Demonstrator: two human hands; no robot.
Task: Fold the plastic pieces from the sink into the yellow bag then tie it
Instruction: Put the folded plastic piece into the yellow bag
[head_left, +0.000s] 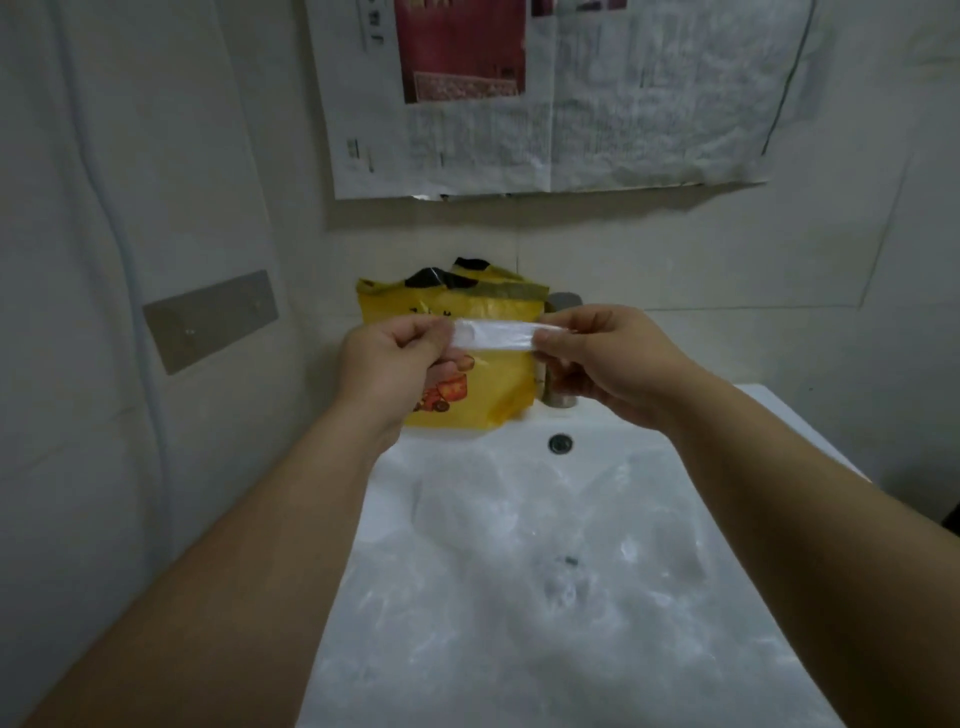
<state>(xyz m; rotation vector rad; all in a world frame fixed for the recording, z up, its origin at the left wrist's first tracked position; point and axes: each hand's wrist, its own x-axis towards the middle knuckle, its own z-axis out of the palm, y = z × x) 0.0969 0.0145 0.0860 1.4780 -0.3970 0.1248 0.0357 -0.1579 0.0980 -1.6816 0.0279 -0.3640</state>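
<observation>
A folded strip of clear plastic (493, 338) is held stretched level between both hands, above the back of the sink (774, 410). Its left end is pinched by the left hand (387, 364), whose fingers are curled in toward the palm and closed on the plastic. Its right end is pinched between the thumb and curled fingers of the right hand (613, 358); the thumb tip can be seen pressed on the strip's lower edge. Both hands are turned with their backs toward the camera, so the exact placing of the fingertips under the plastic cannot be made out. Both forearms are bare and are extended forward from the lower corners of the view, converging on the strip.

Just behind the strip, the yellow bag (498, 389) is seen standing on the back ledge of the sink, against the wall. Its middle is crossed by the strip and its left side is covered by the left hand; a red and orange print is partly visible, too blurred to be read. Black patches are shown along its crumpled top edge.

A metal faucet (563, 301) is largely hidden behind the right hand. In the basin, more clear plastic pieces (519, 519) are spread over the white surface; their edges are hard to separate from the basin and from one another. An overflow hole (560, 443) is seen in the rear basin wall. Newspaper sheets (571, 104) are fixed to the wall above, cut off by the top of the view.
</observation>
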